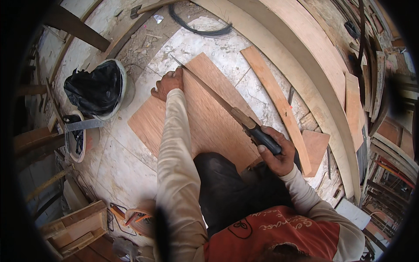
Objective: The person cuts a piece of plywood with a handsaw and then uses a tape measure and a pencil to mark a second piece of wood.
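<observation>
Nearest to the person's body, the right hand (pixel 276 152) is closed in a firm grip round the dark handle of a handsaw (pixel 227 108), whose long blade runs away up and to the left, lying along the face of a plywood sheet (pixel 209 118). That sheet rests flat on the pale, stained stone floor (pixel 118 161), with the person's dark-trousered leg planted on its near edge. Just beside the right hand, a small square offcut of plywood (pixel 316 146) lies on the floor, and a long narrow wooden strip (pixel 275 98) slants across it and on toward the top of the view. Further out, the left hand (pixel 168 83) presses down on the far left edge of the sheet, fingers curled over the rim, just beside the tip of the saw blade; it holds nothing but the board. To the left of it stands a white bucket lined with a black bag (pixel 98 89), and nearer the left rim a second small white bucket (pixel 77 137) with a metal square laid over it. Beyond the sheet lie rubble, a coil of black wire (pixel 200 28) and broad curved wooden boards (pixel 314 48) sweeping down the right side.
</observation>
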Demonstrator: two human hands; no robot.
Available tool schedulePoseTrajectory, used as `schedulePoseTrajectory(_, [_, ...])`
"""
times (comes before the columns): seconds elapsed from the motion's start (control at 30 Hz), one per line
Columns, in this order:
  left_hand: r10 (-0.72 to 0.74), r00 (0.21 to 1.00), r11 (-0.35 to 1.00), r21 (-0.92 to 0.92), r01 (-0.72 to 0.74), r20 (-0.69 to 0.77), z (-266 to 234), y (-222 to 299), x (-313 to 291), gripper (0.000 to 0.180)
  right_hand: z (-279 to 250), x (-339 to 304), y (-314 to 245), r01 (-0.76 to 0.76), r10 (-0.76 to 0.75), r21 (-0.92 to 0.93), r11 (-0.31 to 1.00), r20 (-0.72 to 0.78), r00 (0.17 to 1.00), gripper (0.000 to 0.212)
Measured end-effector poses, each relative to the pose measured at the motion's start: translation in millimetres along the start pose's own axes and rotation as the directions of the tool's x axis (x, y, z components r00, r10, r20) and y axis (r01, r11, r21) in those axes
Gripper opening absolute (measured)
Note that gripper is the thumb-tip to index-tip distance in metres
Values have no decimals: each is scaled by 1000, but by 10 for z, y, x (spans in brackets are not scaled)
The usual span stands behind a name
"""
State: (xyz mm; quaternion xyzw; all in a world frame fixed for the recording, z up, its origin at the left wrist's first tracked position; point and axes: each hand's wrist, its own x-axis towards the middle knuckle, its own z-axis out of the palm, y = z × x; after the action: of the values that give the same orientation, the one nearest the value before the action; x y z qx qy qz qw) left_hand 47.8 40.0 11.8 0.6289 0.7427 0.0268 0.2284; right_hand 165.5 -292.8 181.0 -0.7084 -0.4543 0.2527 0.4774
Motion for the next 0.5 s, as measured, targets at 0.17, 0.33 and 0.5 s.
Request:
schedulePoseTrajectory(0.17, [7, 1000, 1000, -3, -7, 29, -28, -1, -21, 61, -35, -11, -98, -87, 85, 22, 996, 62, 994, 44])
schedulePoseTrajectory(0.33, [-4, 1000, 1000, 9, 4, 21, -15, 9, 10, 60, -25, 87, -116, -55, 55, 1, 998, 73, 996, 43])
schedulePoseTrajectory(0.5, [9, 999, 1000, 20, -10, 40, -27, 2, -17, 59, 41, 317, -249, -119, 123, -44, 992, 95, 988, 41])
